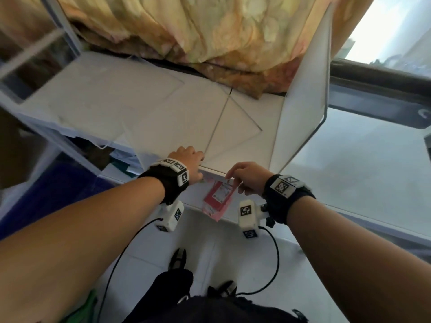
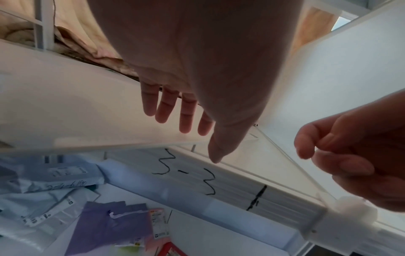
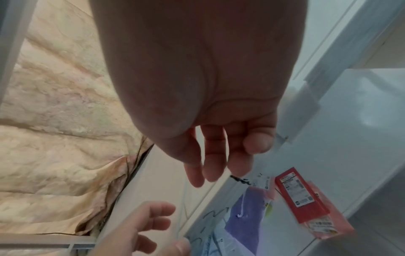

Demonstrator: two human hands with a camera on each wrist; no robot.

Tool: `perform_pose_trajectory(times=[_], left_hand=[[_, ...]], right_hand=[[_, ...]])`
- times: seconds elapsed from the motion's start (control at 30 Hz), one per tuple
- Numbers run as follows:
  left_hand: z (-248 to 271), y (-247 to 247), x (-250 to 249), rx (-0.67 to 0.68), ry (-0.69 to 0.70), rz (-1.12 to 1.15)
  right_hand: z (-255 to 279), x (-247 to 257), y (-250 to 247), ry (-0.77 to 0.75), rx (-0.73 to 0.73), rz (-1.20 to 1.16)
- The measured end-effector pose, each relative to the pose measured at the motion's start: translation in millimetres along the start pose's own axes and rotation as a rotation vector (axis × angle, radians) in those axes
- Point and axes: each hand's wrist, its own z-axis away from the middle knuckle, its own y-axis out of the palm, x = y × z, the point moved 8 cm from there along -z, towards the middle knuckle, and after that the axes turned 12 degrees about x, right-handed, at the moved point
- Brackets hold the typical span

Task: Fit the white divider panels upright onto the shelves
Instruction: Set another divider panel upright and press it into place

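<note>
From the head view I see my left hand (image 1: 190,163) resting at the front edge of the top shelf (image 1: 112,108), fingers extended over the edge; the left wrist view shows them straight and spread above the white surface, so that grip is open and holds nothing. My right hand (image 1: 248,177) hangs just beside it at the same front edge, fingers loosely curled; I cannot tell whether its grip pinches anything. One white divider panel (image 1: 303,96) stands upright at the right end of the shelf. Flat white panels (image 1: 233,127) lie overlapping on the shelf between the hands and the crumpled floral cloth (image 1: 210,31) at the back. A red packet (image 1: 220,194) lies on the lower shelf below my hands.
</note>
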Motion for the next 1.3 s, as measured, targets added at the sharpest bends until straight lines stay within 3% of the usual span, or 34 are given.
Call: perform_pose_trajectory(times=[0.23,0.4,0.53,0.8,1.03,1.2,1.3], left_hand=[[-7,-7,21,0.051,-0.013,-0.04],[-16,1,23,0.201,0.103,-0.047],[-20,0,20,0.197,0.155,-0.095],[-22,-5,18,0.165,0.208,-0.159],[-16,-34,21,0.187,0.241,-0.047],[13,-114,29,0.042,0.346,0.179],[30,-154,33,-0.115,0.365,0.266]], right_hand=[[-6,38,-7,-0.041,-0.049,-0.166],[-8,72,-6,-0.076,-0.099,-0.273],[-13,85,-1,-0.051,-0.145,-0.31],[-17,84,12,0.015,-0.198,-0.309],[-14,71,6,0.058,-0.274,-0.295],[-10,53,7,0.124,-0.265,-0.175],[-8,72,17,0.064,-0.198,-0.069]])
